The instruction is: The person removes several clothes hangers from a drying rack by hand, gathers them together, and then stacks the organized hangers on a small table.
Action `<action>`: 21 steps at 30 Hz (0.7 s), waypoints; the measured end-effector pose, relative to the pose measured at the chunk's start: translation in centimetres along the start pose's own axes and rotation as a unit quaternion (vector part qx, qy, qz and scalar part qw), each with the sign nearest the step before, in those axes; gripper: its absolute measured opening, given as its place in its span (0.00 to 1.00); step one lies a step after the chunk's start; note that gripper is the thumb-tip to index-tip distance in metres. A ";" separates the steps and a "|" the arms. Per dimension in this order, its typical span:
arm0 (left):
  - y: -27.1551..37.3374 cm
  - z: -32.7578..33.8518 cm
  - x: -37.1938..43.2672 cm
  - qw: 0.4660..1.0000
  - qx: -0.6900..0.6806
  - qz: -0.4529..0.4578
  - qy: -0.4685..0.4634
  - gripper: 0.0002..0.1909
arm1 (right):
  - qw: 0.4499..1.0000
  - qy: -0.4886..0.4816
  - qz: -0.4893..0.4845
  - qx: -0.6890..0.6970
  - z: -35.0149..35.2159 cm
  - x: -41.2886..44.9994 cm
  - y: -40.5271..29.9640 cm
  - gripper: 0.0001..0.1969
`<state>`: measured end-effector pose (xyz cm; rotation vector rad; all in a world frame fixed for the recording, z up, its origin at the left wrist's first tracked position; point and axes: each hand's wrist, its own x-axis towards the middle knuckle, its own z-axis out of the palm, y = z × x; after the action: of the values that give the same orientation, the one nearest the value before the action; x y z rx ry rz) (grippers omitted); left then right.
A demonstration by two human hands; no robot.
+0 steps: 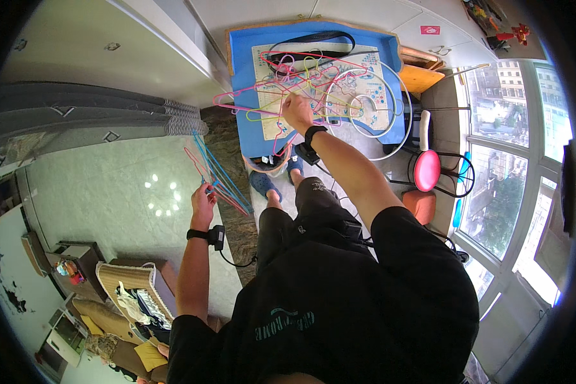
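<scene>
My left hand [203, 199] is out at the left, closed around several blue and red clothes hangers [221, 168] that hang down over the floor. My right hand [297, 113] reaches over the blue table [247, 139], its fingers at a heap of pink, red and yellow-green clothes hangers [273, 103]. Whether it grips one of them cannot be told. White hoop-shaped hangers [408, 115] lie at the heap's right side, partly past the table edge. A black strap [338, 34] lies behind the heap.
A round pink-red seat [426, 171] with a black metal frame stands right of the table, beside an orange stool [419, 206]. A grey curtain [125, 113] hangs at the left. Windows [497, 192] line the right. A clothes-covered couch piece [141, 302] stands lower left.
</scene>
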<state>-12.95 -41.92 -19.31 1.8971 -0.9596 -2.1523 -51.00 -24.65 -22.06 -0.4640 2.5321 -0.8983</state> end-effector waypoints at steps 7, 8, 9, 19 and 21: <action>0.2 -1.0 -1.4 0.999 0.028 -0.008 -0.014 0.08 | 0.967 0.212 -0.003 -0.140 -3.0 6.7 1.7 0.16; 0.2 -0.9 -1.5 0.999 0.036 -0.010 -0.006 0.08 | 0.972 0.189 0.004 -0.139 -3.4 8.1 2.7 0.15; 0.3 -0.9 -1.7 0.999 0.042 -0.013 0.005 0.09 | 0.977 0.163 0.010 -0.137 -3.4 8.9 3.0 0.14; 1.2 -1.8 -0.9 0.997 0.082 -0.002 -0.017 0.13 | 0.979 0.070 -0.154 -0.113 -6.8 6.8 0.1 0.11; 1.7 -1.7 -0.9 0.998 0.065 0.011 -0.024 0.15 | 0.971 0.046 -0.221 -0.079 -7.6 4.5 -2.7 0.12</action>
<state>-11.72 -43.47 -17.67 1.8881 -1.1513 -2.1809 -58.08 -24.68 -16.06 -1.0923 2.6435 -0.8822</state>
